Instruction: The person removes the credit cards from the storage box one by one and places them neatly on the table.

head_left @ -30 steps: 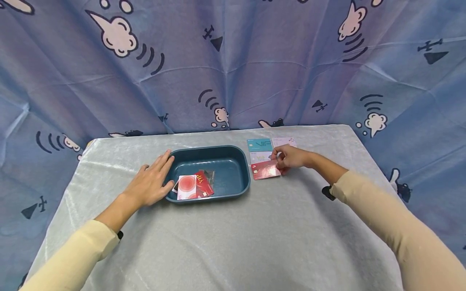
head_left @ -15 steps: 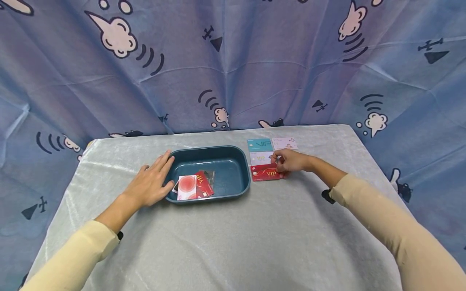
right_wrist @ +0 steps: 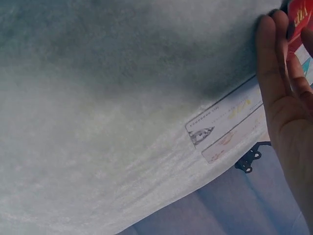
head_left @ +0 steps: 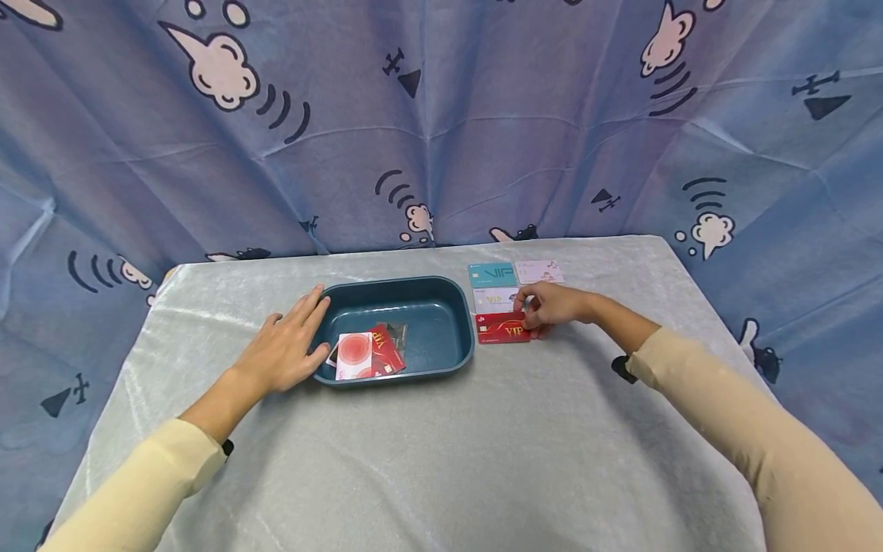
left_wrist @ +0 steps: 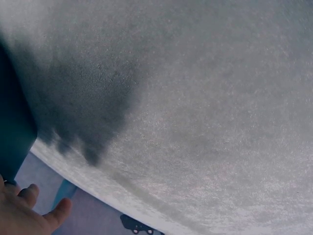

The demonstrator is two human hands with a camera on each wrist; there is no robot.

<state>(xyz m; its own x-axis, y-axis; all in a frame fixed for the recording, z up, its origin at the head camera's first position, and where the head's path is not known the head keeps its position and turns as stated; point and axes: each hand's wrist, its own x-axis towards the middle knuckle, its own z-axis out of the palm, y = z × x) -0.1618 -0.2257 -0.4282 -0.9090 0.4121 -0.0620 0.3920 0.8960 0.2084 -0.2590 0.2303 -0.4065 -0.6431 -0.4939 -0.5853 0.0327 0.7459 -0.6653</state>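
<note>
Red and glossy, the gold-lettered VIP card (head_left: 498, 328) lies on the cloth-covered tabletop (head_left: 476, 452), just right of the dark teal tray (head_left: 440, 330), its right end pinched by the right hand (head_left: 549, 303). Directly beyond it sits a white VIP card (head_left: 491, 300), then a teal VIP card (head_left: 491, 275) with a pink card (head_left: 541, 271) alongside. Fingers extended, the left hand (head_left: 284, 346) rests at the tray's left rim, near a white card with a red circle (head_left: 355, 356) inside, overlapping another red VIP card (head_left: 389, 351).

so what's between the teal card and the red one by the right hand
A pale VIP card lies between the teal card and the red card; the head view shows this.
</note>
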